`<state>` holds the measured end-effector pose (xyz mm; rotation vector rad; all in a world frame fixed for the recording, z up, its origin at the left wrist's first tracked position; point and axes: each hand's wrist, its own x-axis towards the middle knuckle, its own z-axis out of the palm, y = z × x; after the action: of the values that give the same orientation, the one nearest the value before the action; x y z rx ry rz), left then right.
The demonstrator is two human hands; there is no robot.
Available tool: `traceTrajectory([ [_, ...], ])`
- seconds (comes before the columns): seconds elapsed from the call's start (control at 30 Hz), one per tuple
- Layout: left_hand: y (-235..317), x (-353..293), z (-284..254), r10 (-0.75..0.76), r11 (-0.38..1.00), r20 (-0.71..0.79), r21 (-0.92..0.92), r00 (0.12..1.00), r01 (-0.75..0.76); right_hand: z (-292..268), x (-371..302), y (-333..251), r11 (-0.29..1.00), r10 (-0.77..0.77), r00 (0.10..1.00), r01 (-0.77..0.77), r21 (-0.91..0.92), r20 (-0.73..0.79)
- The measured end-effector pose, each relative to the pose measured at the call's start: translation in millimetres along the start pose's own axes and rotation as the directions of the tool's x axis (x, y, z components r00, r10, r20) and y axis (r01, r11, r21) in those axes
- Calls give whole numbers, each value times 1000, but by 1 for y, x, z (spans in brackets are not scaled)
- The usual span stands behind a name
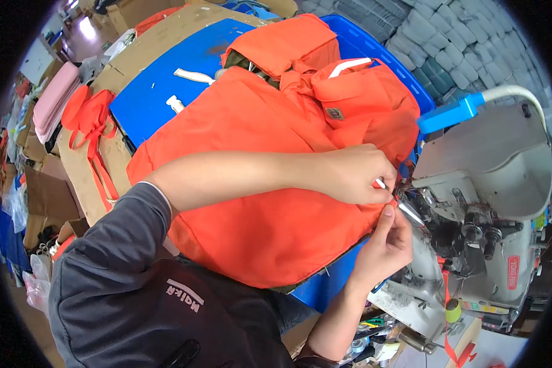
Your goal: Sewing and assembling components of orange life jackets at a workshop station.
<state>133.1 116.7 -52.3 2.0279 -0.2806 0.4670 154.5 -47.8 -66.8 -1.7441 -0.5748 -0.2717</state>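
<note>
A large orange sewn fabric item (245, 116), with a dark green underside and white straps, lies spread before me; I cannot tell its exact kind. My left hand (357, 175) reaches across it to the right edge, fingers closed. A small white object (380, 183) sticks out from between those fingers, mostly hidden. Just below, my right hand (386, 245) pinches the fabric's edge between thumb and forefinger. Both sets of fingertips meet beside the sewing machine (472, 227), close to its metal parts.
Under the fabric is a blue work surface (159, 101), with a blue plastic crate (374, 49) behind. A blue lamp (451, 115) on a white neck hangs over the machine. Red straps (95, 122) and folded pink cloth (55, 101) lie left. Grey bundles (454, 43) fill the back right.
</note>
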Motion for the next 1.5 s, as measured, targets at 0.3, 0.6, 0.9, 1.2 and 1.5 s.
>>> traceTrajectory([
  [0.3, 0, 13, 0, -295, 950, 109, -75, 949, 304, -8, 8, -11, 970, 234, 971, -237, 50, 57],
  [0.6, 1, 17, -9, -353, 902, 230, -171, 907, 395, -10, 13, -7, 966, 245, 967, -250, 68, 69],
  [0.9, -4, 21, -8, -404, 865, 289, -188, 868, 465, -8, 14, -11, 965, 252, 967, -253, 73, 30],
  [1.2, 10, 24, -13, -417, 876, 247, -147, 875, 459, -10, 15, -14, 978, 193, 980, -188, -90, 42],
  [1.5, -2, 27, -15, -373, 891, 332, -132, 866, 434, -6, 12, -7, 991, 110, 994, -111, -74, -24],
])
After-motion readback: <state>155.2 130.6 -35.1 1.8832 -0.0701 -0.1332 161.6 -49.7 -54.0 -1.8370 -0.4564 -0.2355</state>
